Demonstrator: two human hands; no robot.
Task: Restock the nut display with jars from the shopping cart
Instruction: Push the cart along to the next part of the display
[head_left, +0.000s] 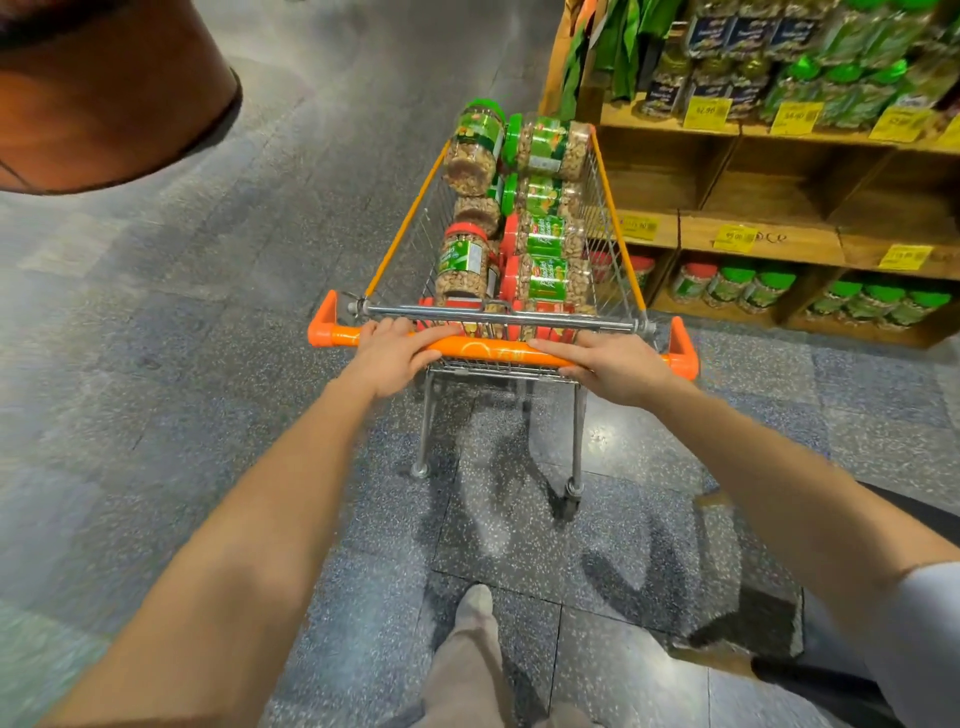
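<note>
- The left hand (395, 356) grips the orange handle (493, 351) of the shopping cart (415, 249) near its left end. Its fingers (387, 328) curl over the far side of the bar, and the thumb lies along the top.
- The right hand (621, 366) grips the same handle right of centre. The forefinger stretches leftward along the bar, and the thumb is tucked beneath it.
- The cart's long axis points straight ahead, away from the person. It stands on the speckled floor (519, 519), with its right side just beside the nut display (753, 234).
- The jars in the cart are stacked lying on their sides.
- In the right-hand column, the green-lidded jar (550, 148) and the red-lidded jar (550, 234) lie across the cart with their lids to the left.
- In the left-hand column, a green-capped jar (475, 150) and a red-capped jar (461, 262) lie along the cart with their lids at the far end.
- The wooden display carries yellow price tags (735, 238). Its upright jars (758, 291) stand on the lowest shelf.
</note>
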